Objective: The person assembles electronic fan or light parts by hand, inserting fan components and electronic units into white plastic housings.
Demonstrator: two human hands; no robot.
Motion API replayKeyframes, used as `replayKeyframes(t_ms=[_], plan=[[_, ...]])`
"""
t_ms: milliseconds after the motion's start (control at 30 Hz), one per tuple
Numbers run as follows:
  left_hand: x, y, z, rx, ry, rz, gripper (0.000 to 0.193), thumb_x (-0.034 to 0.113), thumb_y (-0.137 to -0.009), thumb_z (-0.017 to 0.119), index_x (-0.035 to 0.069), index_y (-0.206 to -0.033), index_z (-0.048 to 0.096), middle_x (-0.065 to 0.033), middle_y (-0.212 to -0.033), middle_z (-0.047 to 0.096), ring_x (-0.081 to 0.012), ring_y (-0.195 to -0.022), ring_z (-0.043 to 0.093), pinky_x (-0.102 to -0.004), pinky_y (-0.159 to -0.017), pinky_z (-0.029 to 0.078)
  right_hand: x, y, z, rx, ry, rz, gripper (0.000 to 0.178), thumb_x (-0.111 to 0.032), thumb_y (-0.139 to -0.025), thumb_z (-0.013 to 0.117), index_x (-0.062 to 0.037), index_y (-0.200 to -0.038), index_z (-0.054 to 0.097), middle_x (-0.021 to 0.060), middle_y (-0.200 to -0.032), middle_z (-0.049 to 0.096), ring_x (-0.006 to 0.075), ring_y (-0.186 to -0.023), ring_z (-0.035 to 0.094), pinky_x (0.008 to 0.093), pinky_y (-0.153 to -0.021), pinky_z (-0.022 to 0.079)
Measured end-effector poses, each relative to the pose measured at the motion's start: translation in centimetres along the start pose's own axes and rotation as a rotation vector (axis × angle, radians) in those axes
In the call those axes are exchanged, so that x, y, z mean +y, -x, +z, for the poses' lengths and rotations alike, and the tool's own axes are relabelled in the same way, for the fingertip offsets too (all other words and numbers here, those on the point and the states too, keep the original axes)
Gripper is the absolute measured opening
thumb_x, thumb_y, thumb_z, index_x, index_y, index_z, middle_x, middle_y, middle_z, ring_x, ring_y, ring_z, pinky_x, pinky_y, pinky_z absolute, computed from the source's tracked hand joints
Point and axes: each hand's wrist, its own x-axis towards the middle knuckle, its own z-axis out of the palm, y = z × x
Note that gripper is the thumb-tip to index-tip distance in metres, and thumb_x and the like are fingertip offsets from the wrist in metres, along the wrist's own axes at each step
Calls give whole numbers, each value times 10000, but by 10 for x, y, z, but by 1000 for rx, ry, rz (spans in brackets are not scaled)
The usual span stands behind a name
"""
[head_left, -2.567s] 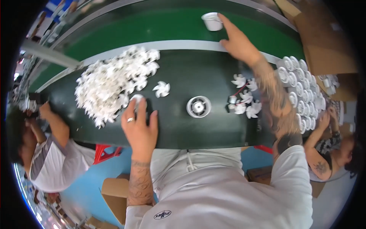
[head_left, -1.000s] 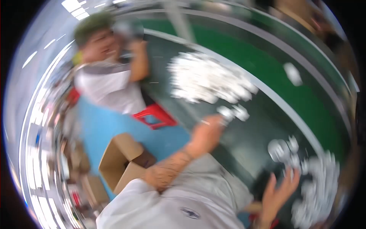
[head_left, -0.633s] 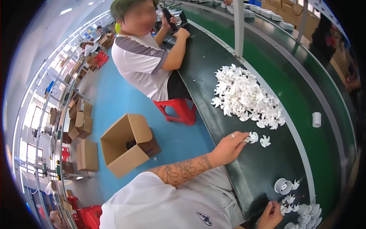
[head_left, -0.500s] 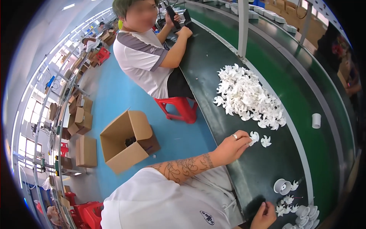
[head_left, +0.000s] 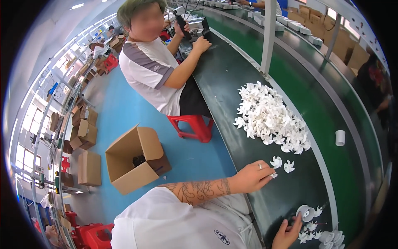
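Note:
My left hand [head_left: 253, 177], a ring on one finger, pinches a small white part [head_left: 273, 175] mostly covered by the fingertips. Just beyond it two white fan wheels lie on the dark belt, one nearer the hand [head_left: 275, 162] and one to its right [head_left: 289, 166]. A large heap of similar white fan wheels [head_left: 269, 116] spreads farther off. At the lower right, my right hand [head_left: 288, 233] has thumb and forefinger apart, a fingertip at the rim of a white round housing [head_left: 306, 213]. Several loose fan wheels [head_left: 309, 232] lie beside that hand.
More white housings [head_left: 331, 239] cluster at the lower right edge. A white cylinder [head_left: 340, 138] stands on the green strip. Across the belt's far end a co-worker [head_left: 153, 74] sits on a red stool [head_left: 192, 128]. An open carton [head_left: 134, 159] is on the blue floor; a metal post [head_left: 268, 37] rises beyond.
My left hand has drawn back from the nearer fan wheel, with a small white part in its fingertips. My right hand has stretched its fingers up to the housing. The view has shifted slightly.

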Motion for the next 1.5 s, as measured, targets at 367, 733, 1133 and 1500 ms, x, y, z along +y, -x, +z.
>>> replayKeyframes(t_ms=[367,733,1133,1500], plan=[[-3,0,3,-11,85,38,197,68,-845,682,10,-1029,641,-108,-883,610,-285,-849,607,-383,-719,521,10,1,16,131,132,-75,328,-174,-945,597,43,-1190,624,213,-1262,570,277,-783,602,337,-658,491],[-2,0,0,-94,151,47,208,86,-863,668,15,-1054,624,-96,-918,602,-282,-889,598,-386,-757,513,3,0,26,212,203,-77,272,-189,-952,588,47,-1068,660,222,-1210,584,370,-961,620,391,-802,523],[-5,0,0,-95,174,30,205,90,-862,668,14,-1040,602,-103,-1002,587,-305,-942,584,-402,-809,499,8,-3,28,253,269,-91,269,-216,-964,581,30,-1014,678,204,-1154,609,338,-810,636,377,-682,523],[-5,-2,-2,-109,212,31,184,110,-870,661,29,-1019,591,-98,-998,571,-299,-929,568,-407,-813,471,12,-5,29,265,282,-96,278,-233,-968,582,23,-994,688,210,-1151,615,320,-748,636,368,-637,518]])
